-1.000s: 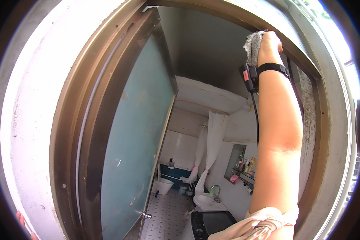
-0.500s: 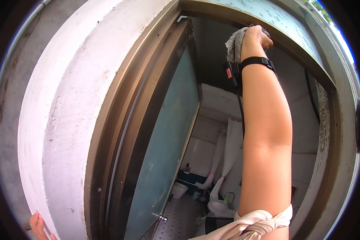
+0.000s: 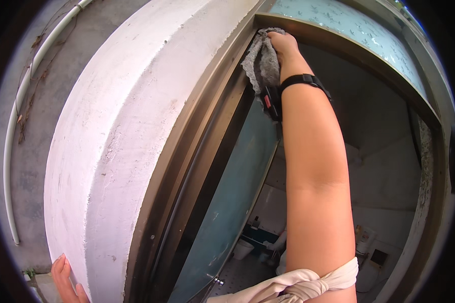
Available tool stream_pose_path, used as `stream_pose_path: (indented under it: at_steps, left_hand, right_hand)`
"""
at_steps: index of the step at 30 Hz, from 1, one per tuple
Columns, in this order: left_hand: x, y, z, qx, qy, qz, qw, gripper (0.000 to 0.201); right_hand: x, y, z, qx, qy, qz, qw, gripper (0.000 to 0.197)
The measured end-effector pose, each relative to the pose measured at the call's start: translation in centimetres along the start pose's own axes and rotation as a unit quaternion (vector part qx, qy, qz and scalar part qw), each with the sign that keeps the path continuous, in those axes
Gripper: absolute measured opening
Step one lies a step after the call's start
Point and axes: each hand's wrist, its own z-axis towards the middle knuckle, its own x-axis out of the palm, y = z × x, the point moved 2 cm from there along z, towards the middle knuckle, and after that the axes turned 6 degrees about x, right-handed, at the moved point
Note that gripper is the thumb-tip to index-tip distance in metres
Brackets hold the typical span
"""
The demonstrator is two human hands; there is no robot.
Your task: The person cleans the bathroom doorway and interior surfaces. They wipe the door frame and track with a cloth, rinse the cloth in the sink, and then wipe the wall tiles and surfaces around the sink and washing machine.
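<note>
My right hand [image 3: 285, 44] is raised high, its fingers closed around a grey, fluffy cloth [image 3: 264, 60]. The cloth is against or very near the upper left corner of the brown metal door frame [image 3: 333, 39], and its loose end hangs down. A black strap [image 3: 303, 79] with a small dark device circles my right wrist. Low on the left, my left hand [image 3: 65, 280] lies with extended fingers against the edge of the white plastered wall [image 3: 111, 151]; it holds nothing, and part of it is cut off by the picture's edge.
A blue-green door panel [image 3: 237, 166] stands ajar inward, with a round knob [image 3: 218, 281] low down. Above the frame is a patterned glass pane [image 3: 349, 22]. Inside, a white toilet [image 3: 243, 249] shows. A pale pipe [image 3: 10, 151] runs down the grey wall at far left.
My right hand and the cloth have moved left along the top of the frame to its corner. The view has shifted leftward. My left hand stays on the wall edge.
</note>
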Motion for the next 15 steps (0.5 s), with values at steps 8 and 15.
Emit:
stream_pose_path:
  at_steps: [8,15]
  left_hand:
    - [-0.4,-0.3,0.0,-0.005,0.004,0.004,1.0,0.043]
    - [0.2,-0.1,-0.2,-0.019,-0.004,0.009,1.0,0.042]
  right_hand:
    - [-4.0,3.0,-5.6,-0.429,-0.056,-0.344,0.833,0.04]
    - [-4.2,3.5,-3.8,-0.287,-0.002,-0.47,0.835,0.042]
